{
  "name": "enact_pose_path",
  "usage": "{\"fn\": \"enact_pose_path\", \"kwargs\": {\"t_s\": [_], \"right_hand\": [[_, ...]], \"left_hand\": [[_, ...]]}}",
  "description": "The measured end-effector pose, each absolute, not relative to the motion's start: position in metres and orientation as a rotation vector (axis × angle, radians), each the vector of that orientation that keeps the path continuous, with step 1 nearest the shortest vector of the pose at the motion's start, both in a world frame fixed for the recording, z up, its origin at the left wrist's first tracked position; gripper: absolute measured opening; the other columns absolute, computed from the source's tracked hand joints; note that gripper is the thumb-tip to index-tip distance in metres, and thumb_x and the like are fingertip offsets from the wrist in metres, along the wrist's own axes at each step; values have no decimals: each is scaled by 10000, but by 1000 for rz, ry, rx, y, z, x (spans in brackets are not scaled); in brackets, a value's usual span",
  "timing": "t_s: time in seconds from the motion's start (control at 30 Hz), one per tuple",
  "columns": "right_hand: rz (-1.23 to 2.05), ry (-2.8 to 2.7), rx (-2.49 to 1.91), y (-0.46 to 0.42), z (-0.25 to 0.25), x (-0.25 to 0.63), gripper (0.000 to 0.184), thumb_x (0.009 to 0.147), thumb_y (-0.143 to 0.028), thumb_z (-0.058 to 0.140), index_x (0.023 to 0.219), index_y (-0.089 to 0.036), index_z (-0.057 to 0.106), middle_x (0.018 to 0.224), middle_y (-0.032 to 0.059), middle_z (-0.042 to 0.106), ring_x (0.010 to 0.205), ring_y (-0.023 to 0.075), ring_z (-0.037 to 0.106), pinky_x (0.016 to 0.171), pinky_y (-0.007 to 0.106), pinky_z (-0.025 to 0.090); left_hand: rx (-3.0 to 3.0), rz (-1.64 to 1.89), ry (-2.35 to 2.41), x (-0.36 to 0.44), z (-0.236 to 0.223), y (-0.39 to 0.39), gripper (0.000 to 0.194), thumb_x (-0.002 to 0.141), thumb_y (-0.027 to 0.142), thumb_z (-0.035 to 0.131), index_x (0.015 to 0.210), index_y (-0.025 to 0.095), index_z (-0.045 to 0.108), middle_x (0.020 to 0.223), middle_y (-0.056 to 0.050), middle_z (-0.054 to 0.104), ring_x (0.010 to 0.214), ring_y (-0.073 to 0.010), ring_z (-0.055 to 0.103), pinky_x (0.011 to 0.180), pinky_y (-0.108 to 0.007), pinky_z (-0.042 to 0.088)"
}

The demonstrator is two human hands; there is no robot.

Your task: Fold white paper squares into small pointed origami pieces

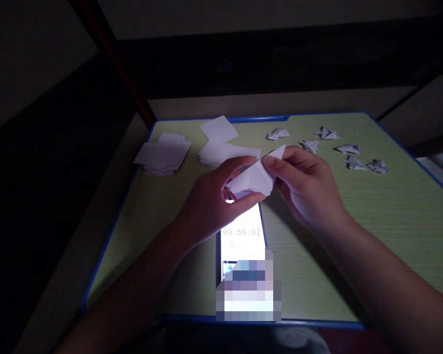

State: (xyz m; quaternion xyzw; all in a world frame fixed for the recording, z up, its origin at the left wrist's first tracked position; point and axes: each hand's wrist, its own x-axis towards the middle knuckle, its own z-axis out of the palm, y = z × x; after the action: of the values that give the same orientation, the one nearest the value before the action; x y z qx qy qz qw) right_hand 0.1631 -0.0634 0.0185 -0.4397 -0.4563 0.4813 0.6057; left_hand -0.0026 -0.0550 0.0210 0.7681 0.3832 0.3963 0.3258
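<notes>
Between my two hands is a partly folded sheet of white paper (pixel 251 180), held above the table with a pointed corner sticking up to the right. My left hand (pixel 210 196) grips its left side, thumb along the lower edge and fingers behind the upper edge. The thumb of my right hand (pixel 310 184) presses on the paper near the pointed corner, with the other fingers curled behind it. Below the hands lies a lit phone (pixel 241 241) showing a running-time display; its lower part is blurred out.
Stacks of white paper sheets (pixel 166 155) lie at the table's far left, with more sheets (pixel 221 152) at the back middle. Several small folded paper figures (pixel 310 145) are scattered at the back right. The pale green table (pixel 402 236) has a blue edge.
</notes>
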Motion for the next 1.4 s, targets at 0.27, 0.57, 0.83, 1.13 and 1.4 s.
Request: {"fn": "enact_pose_path", "kwargs": {"t_s": [0.27, 0.57, 0.83, 1.13, 1.4], "right_hand": [[1122, -1121, -982, -63, 19, 162, 228, 814, -408, 673, 680, -226, 642, 570, -21, 519, 530, 123, 476, 492, 275, 364], [1185, -1186, -1012, -64, 15, 160, 141, 803, -336, 690, 741, -212, 665, 599, -24, 564, 547, 119, 504, 519, 268, 398], [1105, -1229, -1090, -66, 15, 160, 159, 758, -213, 700, 628, -194, 610, 570, -36, 538, 535, 111, 502, 530, 268, 388], [1096, -1151, -1091, -63, 13, 160, 135, 769, -239, 701, 660, -181, 648, 580, -31, 583, 521, 97, 487, 485, 245, 345], [1039, -1093, -1098, -62, 13, 161, 55, 765, -212, 697, 725, -189, 668, 586, -34, 584, 504, 92, 476, 465, 243, 336]], "left_hand": [[2094, 1091, 1073, -3, 16, -50, 319, 789, 259, 661, 1094, 166, 654, 900, -48, 719, 646, -114, 604, 573, -217, 484], [1740, 1179, 1047, -1, 18, -47, 179, 896, 270, 487, 913, 176, 638, 722, -12, 642, 599, -109, 594, 441, -174, 428], [1478, 1157, 1092, 0, 19, -41, 168, 840, 247, 525, 685, 187, 553, 634, 11, 604, 551, -106, 578, 418, -177, 425], [1442, 1158, 1060, -3, 20, -40, 95, 776, 232, 603, 701, 174, 592, 638, 5, 636, 530, -106, 574, 422, -188, 454], [1534, 1208, 1083, -3, 24, -40, 60, 770, 196, 599, 721, 165, 614, 646, 1, 649, 617, -125, 626, 504, -214, 487]]}}
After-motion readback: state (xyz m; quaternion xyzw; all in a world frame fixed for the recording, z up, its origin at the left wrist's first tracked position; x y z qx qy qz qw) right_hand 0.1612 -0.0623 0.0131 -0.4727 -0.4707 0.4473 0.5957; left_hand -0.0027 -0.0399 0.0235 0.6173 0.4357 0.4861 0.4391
